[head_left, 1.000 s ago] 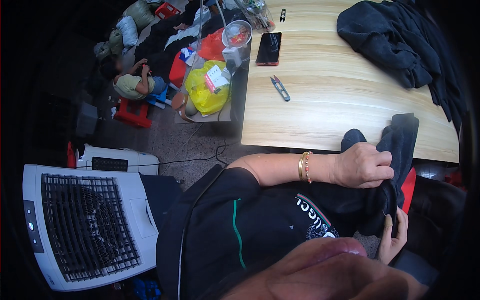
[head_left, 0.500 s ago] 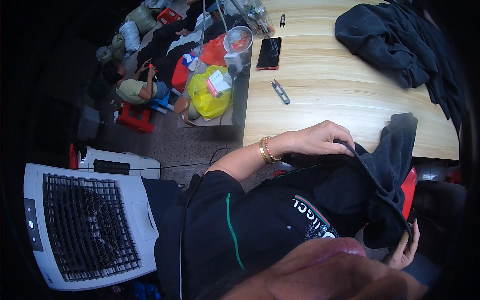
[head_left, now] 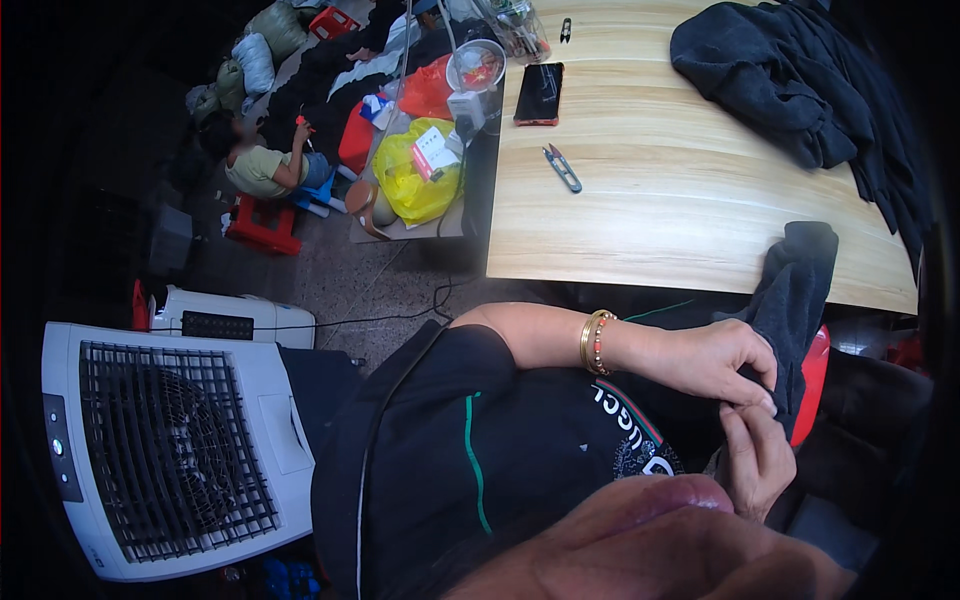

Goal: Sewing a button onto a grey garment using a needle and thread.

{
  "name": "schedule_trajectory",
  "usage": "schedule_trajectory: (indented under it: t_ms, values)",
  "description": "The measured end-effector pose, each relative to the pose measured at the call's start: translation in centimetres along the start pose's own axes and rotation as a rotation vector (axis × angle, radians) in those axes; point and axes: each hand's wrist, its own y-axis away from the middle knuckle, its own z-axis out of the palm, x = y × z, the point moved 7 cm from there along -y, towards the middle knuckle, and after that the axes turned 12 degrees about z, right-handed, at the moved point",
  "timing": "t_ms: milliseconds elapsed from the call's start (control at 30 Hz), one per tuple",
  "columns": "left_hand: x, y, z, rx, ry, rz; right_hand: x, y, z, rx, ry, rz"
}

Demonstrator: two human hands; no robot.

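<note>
A dark grey fleece-like garment [head_left: 795, 285] hangs over the near right table edge and down toward my lap. My left hand [head_left: 715, 358], with bracelets at its wrist, is closed on its cloth. Just below, my right hand [head_left: 762, 462] has its fingers pinched together, their tips against my left fingertips. The bit of cloth between the fingertips is mostly hidden by the hands. A pair of thread snips [head_left: 562, 170] lies on the wooden table [head_left: 640, 220], farther off to the left.
More dark cloth [head_left: 775, 85] is heaped at the table's far right. A phone [head_left: 540, 94] and small black snips [head_left: 566, 30] lie at the far left. Beside the table are a yellow bag [head_left: 415, 185] and a seated person [head_left: 262, 170]. An air cooler [head_left: 180, 450] stands left.
My left hand has moved down and right, my right hand up and left, so they now meet. The cloth stretched between them has been gathered in.
</note>
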Motion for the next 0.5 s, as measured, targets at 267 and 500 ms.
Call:
schedule_trajectory:
  t_ms: [267, 500]
  values:
    - [-2.2, 1.1, 0.5, 0.057, 0.359, -0.227, 1.8, 1.3, -0.1, 0.191, 0.013, 0.161]
    - [-3.6, 2.0, -0.7, 0.159, 0.547, -0.356, 3.4, 0.2, 0.9, 0.196, -0.01, 0.233]
